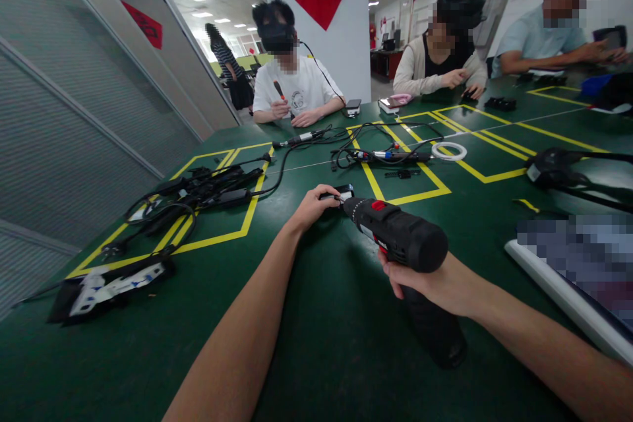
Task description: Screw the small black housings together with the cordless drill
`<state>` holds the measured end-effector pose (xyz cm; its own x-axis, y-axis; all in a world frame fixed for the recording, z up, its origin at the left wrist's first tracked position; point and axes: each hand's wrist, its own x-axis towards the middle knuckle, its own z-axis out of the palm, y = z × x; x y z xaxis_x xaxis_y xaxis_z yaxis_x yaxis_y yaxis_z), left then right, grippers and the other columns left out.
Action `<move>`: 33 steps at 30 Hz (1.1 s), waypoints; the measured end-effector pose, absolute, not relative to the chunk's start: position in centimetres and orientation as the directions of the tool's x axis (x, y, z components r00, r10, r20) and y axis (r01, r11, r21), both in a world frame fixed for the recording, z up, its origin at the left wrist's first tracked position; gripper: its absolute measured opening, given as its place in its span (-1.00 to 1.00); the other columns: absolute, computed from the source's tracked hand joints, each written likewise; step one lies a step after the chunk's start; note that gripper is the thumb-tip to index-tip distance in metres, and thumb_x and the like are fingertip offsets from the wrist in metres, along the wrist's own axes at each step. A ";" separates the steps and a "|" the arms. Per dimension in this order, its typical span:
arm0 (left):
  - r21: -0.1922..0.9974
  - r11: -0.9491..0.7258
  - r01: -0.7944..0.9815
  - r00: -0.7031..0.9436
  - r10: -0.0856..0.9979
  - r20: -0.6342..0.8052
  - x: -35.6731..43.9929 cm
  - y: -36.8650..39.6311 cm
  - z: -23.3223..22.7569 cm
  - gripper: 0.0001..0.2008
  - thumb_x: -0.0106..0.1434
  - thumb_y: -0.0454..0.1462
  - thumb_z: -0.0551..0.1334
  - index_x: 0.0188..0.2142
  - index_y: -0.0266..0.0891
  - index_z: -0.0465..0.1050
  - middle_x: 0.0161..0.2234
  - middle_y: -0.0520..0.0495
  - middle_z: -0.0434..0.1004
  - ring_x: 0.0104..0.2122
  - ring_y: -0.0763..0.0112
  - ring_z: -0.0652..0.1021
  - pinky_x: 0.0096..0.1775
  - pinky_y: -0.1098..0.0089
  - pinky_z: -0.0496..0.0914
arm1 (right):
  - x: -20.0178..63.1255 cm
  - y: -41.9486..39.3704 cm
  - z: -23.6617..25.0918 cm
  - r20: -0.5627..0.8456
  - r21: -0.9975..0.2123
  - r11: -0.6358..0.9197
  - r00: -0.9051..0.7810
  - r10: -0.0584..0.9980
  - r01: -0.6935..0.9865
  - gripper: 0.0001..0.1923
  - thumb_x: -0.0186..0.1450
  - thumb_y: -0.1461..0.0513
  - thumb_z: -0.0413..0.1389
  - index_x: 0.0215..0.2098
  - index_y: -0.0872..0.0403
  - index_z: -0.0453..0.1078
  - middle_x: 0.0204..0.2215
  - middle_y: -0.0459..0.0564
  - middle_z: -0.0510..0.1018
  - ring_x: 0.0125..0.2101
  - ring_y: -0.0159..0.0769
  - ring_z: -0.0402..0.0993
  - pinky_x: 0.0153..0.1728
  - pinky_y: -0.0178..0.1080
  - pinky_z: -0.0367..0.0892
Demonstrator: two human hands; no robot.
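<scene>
Right hand (435, 287) wrapped around the grip of a black cordless drill (395, 234), matte plastic, red switch on top; bit tip meets a small black part (343, 192) pinched in the left hand (314, 204) fingers, low over the green table (321, 343); driving looks under way, not finished; yellow tape lines, glossy black cables (198, 191) nearby.

My left hand (312, 206) and right hand (435, 283) are bare; both forearms uncovered to the frame edge, no sleeves, gloves, rings or watch visible.
</scene>
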<state>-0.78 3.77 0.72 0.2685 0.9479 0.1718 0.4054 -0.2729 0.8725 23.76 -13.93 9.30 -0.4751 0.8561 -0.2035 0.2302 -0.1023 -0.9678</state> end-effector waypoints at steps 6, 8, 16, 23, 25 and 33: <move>0.866 -0.270 0.420 0.266 0.949 0.167 -0.7 3.7 0.9 -0.76 0.00 -0.23 0.24 -0.29 -0.20 0.48 -0.14 -0.04 0.45 -0.10 0.27 0.45 -0.02 0.30 0.32 | 23.7 -13.9 9.3 -0.201 -0.971 -0.110 -0.476 0.856 0.212 -0.88 0.18 0.28 0.12 -0.29 0.08 0.31 -0.54 -0.16 0.40 -0.52 -0.36 0.41 -0.37 -0.23 0.35; 0.865 -0.274 0.421 0.265 0.949 0.171 -0.7 3.7 0.9 -0.77 -0.01 -0.23 0.24 -0.30 -0.20 0.48 -0.13 -0.04 0.45 -0.09 0.27 0.45 0.00 0.30 0.31 | 23.7 -14.0 9.3 -0.197 -0.972 -0.108 -0.475 0.858 0.209 -0.86 0.17 0.29 0.12 -0.28 0.08 0.31 -0.55 -0.17 0.40 -0.52 -0.36 0.40 -0.38 -0.24 0.35; 0.873 -0.298 0.386 0.277 0.940 0.198 -0.8 3.8 0.7 -0.78 -0.01 -0.23 0.26 -0.31 -0.19 0.49 -0.15 -0.03 0.45 -0.10 0.26 0.45 0.01 0.27 0.29 | 23.9 -13.9 9.1 -0.194 -0.974 -0.106 -0.487 0.851 0.202 -0.87 0.20 0.26 0.13 -0.27 0.09 0.31 -0.53 -0.16 0.41 -0.50 -0.36 0.41 -0.35 -0.23 0.35; 0.877 -0.282 0.388 0.269 0.945 0.185 -0.8 3.7 0.7 -0.78 -0.01 -0.23 0.26 -0.31 -0.19 0.49 -0.12 -0.04 0.44 -0.07 0.25 0.44 0.03 0.26 0.28 | 23.9 -13.9 9.0 -0.164 -0.980 -0.082 -0.493 0.855 0.183 -0.89 0.20 0.30 0.12 -0.28 0.08 0.33 -0.56 -0.18 0.40 -0.52 -0.37 0.39 -0.36 -0.25 0.34; 0.878 -0.286 0.384 0.275 0.943 0.188 -0.9 3.8 0.7 -0.78 -0.01 -0.23 0.27 -0.31 -0.19 0.49 -0.11 -0.04 0.43 -0.07 0.25 0.44 0.04 0.26 0.26 | 23.8 -13.9 9.0 -0.161 -0.980 -0.082 -0.489 0.857 0.181 -0.90 0.20 0.32 0.10 -0.28 0.09 0.33 -0.56 -0.18 0.40 -0.53 -0.38 0.39 -0.37 -0.25 0.34; 0.872 -0.293 0.391 0.282 0.941 0.189 -0.9 3.9 0.6 -0.77 0.00 -0.23 0.25 -0.30 -0.20 0.49 -0.14 -0.04 0.44 -0.09 0.27 0.44 0.03 0.27 0.27 | 23.8 -13.9 8.9 -0.186 -0.975 -0.100 -0.476 0.859 0.200 -0.90 0.19 0.31 0.11 -0.30 0.09 0.30 -0.56 -0.18 0.39 -0.53 -0.38 0.37 -0.37 -0.24 0.33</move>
